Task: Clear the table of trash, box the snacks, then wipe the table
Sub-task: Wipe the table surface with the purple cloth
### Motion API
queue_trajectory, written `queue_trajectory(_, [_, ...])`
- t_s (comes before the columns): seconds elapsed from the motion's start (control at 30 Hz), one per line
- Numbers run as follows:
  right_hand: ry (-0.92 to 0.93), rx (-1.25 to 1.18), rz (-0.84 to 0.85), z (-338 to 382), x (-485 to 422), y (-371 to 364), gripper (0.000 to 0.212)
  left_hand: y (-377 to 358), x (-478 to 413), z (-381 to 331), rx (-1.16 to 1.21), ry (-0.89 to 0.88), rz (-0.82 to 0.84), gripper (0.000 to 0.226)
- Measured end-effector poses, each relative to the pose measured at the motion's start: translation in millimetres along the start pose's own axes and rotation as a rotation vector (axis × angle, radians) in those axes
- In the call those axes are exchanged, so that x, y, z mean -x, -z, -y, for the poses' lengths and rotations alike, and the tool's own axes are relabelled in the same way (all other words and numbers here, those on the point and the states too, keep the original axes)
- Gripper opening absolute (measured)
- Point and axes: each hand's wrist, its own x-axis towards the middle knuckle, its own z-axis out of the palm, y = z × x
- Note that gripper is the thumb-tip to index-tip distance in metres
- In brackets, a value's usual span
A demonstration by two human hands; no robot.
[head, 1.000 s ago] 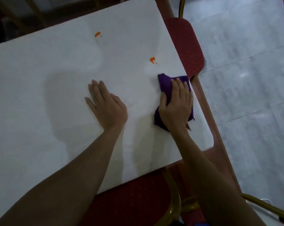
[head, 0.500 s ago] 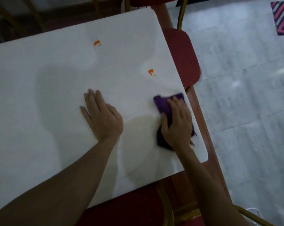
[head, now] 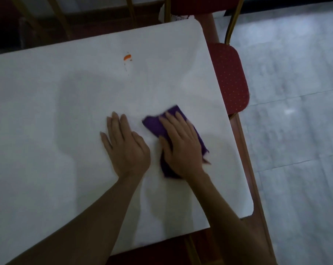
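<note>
A white table (head: 47,121) fills most of the view. My right hand (head: 181,144) presses flat on a purple cloth (head: 156,125) near the table's right side, fingers straight. Part of the cloth is hidden under the palm. My left hand (head: 125,146) rests flat on the bare tabletop just left of the cloth, almost touching my right hand. One orange stain (head: 127,57) shows on the table farther back, well beyond both hands.
A red chair seat (head: 230,79) with gold legs stands against the table's right edge. Another red chair (head: 200,4) sits at the far corner. A red seat (head: 162,251) lies below the near edge. Grey tiled floor (head: 295,131) spreads to the right.
My right hand slid the purple cloth leftward, close to my left hand. The nearer orange stain by the right edge no longer shows. My left hand stayed flat in place.
</note>
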Motion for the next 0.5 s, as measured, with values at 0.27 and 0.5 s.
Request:
queue_trajectory(0.27, [-0.252,0.067,-0.218,-26.7,-88.6,4.1,0.045,4.1,-2.8,-1.1,0.005,0.007,0.059,0.053])
queue_trajectory(0.5, [-0.080,0.063,-0.075,32.1,-105.6,-33.3,0.045,8.2,-2.1,3.4,0.024,-0.003,0.100,0.054])
